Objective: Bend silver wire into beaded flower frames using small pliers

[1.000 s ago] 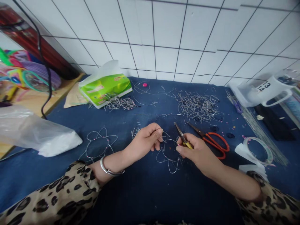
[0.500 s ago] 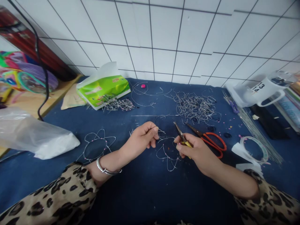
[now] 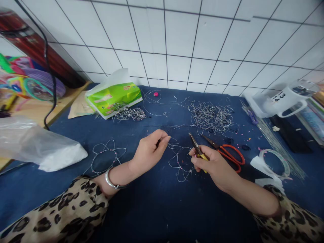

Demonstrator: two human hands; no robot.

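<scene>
My right hand (image 3: pixel 211 163) is closed around a pair of yellow-handled pliers (image 3: pixel 194 143), jaws pointing up and away from me. Its thumb and fingertips also touch the edge of a beaded wire ring (image 3: pixel 178 160) with thin wire loops around it. My left hand (image 3: pixel 151 148) is closed in a pinch at the ring's far-left side, where wire ends come out by the fingertips. The fingers partly hide what they grip. Left of that wrist, a similar beaded wire ring (image 3: pixel 103 162) lies on the blue cloth (image 3: pixel 157 206).
Orange-handled scissors (image 3: pixel 230 152) lie just beyond my right hand. Behind them is a tangled wire pile (image 3: pixel 210 114). A green tissue pack (image 3: pixel 113 98) stands at the back left, a plastic bag (image 3: pixel 60 152) nearer. A tape roll (image 3: pixel 274 163), straight wires (image 3: pixel 278 141) and white mug (image 3: pixel 286 101) are right.
My left hand has rolled, its fingers curling in more tightly by the wire ends. The ring between my hands has shifted slightly. My right hand keeps the pliers in nearly the same place.
</scene>
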